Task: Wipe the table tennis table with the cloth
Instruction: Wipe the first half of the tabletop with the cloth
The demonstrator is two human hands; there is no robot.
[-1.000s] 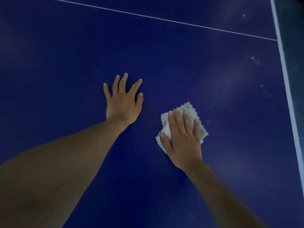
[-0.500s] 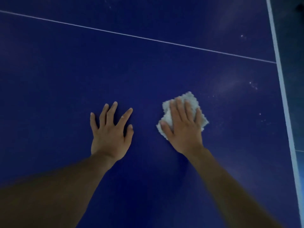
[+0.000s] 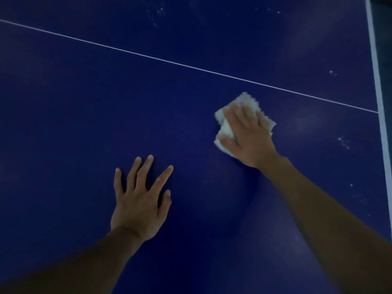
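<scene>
My right hand (image 3: 248, 134) presses flat, fingers together, on the folded white fluffy cloth (image 3: 224, 129) lying on the dark blue table tennis table (image 3: 84, 102); my left hand (image 3: 140, 200) rests beside, fingers spread. Pale specks (image 3: 343, 142), perhaps dust; no writing.

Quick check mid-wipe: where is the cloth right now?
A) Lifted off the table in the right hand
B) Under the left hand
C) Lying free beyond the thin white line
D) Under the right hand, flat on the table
D: the right hand presses the white cloth flat on the blue table with straight fingers, on the near side of the thin white line. The left hand rests bare on the surface.
</scene>
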